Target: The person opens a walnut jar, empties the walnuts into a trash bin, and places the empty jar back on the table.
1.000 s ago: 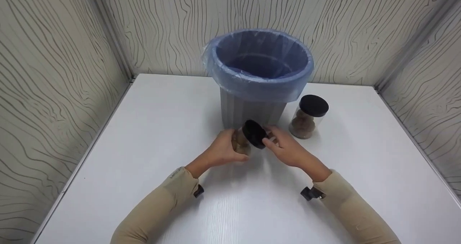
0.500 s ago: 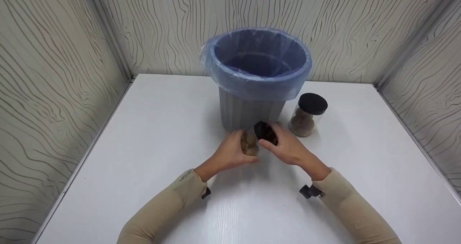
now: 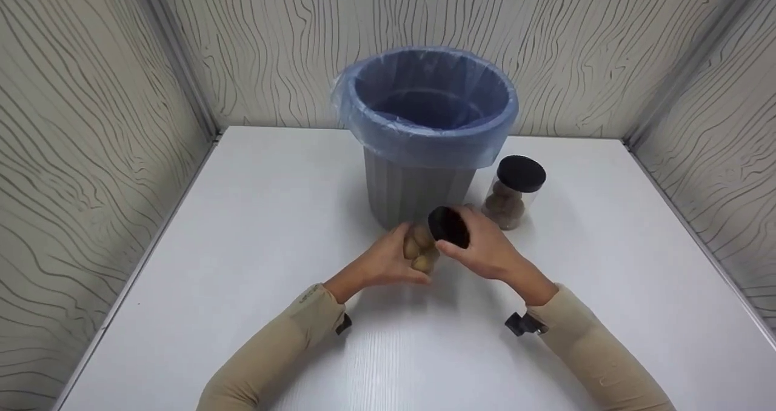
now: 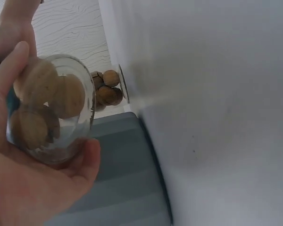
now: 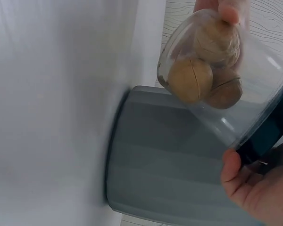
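A clear jar [image 4: 70, 129] with a black lid [image 3: 447, 227] is held tilted over the table, its lid end toward the right. Inside it lie several round brown nuts [image 5: 191, 80], walnut-like, with seams or cracks. My left hand [image 3: 388, 258] grips the jar's body near the base, thumb on the near side. My right hand [image 3: 485, 250] curls round the lid, which appears seated on the jar in the right wrist view. A second black-lidded jar [image 3: 514, 191] of similar nuts stands upright beyond the right hand.
Behind the hands stands a grey trash bin [image 3: 418, 193] lined with a blue plastic bag [image 3: 424, 147]. It rests on the white table [image 3: 273, 217]. Wood-patterned panels [image 3: 291, 47] close off the back and both sides.
The held jar has moved slightly right and turned its lid more toward the right palm. My right fingers have gone from the lid's edge to a fuller grip round it.
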Tool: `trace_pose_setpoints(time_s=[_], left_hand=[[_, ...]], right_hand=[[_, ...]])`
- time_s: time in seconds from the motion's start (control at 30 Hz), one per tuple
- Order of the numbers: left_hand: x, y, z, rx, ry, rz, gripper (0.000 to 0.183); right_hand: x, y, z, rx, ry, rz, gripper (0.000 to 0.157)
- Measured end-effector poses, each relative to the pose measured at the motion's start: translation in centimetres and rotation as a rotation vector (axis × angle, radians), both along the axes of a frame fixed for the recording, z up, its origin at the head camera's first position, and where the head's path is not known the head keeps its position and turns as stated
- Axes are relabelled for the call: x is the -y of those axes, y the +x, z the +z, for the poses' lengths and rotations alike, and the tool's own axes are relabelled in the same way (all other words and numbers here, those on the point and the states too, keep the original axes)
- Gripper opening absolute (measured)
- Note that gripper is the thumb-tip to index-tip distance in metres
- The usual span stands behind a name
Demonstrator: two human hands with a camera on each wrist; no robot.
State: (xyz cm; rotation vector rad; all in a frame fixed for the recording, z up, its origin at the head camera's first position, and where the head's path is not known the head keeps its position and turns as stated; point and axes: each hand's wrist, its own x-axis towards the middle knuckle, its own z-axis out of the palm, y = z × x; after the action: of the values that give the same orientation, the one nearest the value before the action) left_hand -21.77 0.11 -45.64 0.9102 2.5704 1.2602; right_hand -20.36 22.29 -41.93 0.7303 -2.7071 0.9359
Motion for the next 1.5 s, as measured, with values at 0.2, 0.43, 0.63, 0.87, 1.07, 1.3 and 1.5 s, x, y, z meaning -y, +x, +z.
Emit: trace_pose_setpoints(time_s=[0.2,0.43,0.63,0.87,1.07,1.3,1.5], left_hand=[[-0.1,0.0,-0.2,0.005,0.031,0.044,0.082],[-0.5,0.1,-0.1,-0.068,0.002,0.059,0.081],[-0.3,0.0,-0.1,-0.094,-0.022,0.036,0.08],[-0.2,-0.1,-0.3,-0.132,-0.043,0.03,0.078],[-0.3,-0.1,-0.2,-0.156,-0.063,0.028,0.079],[-0.2,-0.1,-0.2,-0.159,-0.06,0.03,0.078],[-0.3,0.1,-0.1,-0.157,-0.026,0.007,0.075]], right_hand=[[0.7,0.4,0.6,0.01,0.031,-0.026,0.067],[1.3,0.2,1.0,0.028,0.039,-0.086,0.068],[1.5,0.2,0.8,-0.016,0.012,-0.049,0.062],[1.3,0.2,0.5,-0.061,0.01,-0.013,0.059],[1.0,0.1,0.4,-0.097,0.012,0.006,0.058],[0.9,-0.2,0.2,-0.127,0.013,0.03,0.059],[0.8,-0.2,0.3,-0.166,-0.01,0.049,0.057]])
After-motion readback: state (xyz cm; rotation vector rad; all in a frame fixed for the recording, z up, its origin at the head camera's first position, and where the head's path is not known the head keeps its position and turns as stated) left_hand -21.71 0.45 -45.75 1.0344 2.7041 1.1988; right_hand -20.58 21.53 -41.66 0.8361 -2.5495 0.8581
